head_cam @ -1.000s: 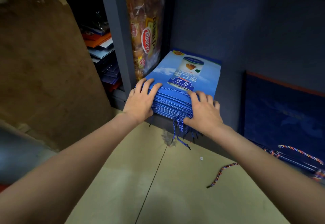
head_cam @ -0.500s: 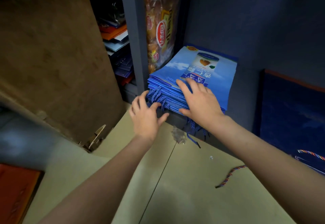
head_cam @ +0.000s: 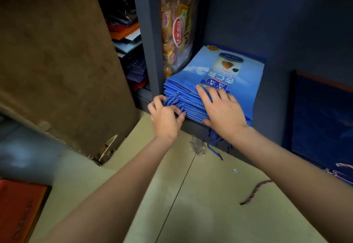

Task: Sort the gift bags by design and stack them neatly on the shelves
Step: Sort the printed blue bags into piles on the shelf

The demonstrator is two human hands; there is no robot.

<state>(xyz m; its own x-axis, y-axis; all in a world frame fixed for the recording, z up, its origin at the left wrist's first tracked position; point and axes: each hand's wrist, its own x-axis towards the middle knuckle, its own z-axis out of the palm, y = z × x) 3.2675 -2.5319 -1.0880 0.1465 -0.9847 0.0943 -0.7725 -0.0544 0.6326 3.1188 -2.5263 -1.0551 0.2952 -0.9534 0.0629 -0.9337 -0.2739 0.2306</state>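
Setting: dim storage corner – pale tiled floor [head_cam: 200, 204], dark blue shelf unit with an upright post [head_cam: 147, 38], brown cardboard sheet [head_cam: 57, 61] leaning at left.
Main item: stack of blue gift bags [head_cam: 225, 76], flat on the lowest shelf just right of the post, all one design as far as the top bag and the edges show; near edge at the shelf lip, twisted blue cord handles [head_cam: 172, 97] spilling out at its left corner and more hanging below the lip.
Left hand [head_cam: 165, 118]: at the stack's near-left corner, fingers curled round the loose cord handles; a second ago it lay flat on top of the stack, then drew back, now gathers cords.
Right hand [head_cam: 223, 109]: flat on the top bag, fingers straight and spread, pressing down; it has moved up from the front edge onto the printed face.
Change: pushing-in has given way to tidying – the stack looks seated, the cords are what remain.
Judgement: this design is nearly done; tucking the handles in should finish it.
Also present: snack packet [head_cam: 177, 28] upright beside the post; mixed bags [head_cam: 129, 48] on the shelf left of it; dark blue bag [head_cam: 322, 120] at right; stray striped cord [head_cam: 256, 191] on the floor; red bag [head_cam: 19, 208] lower left.
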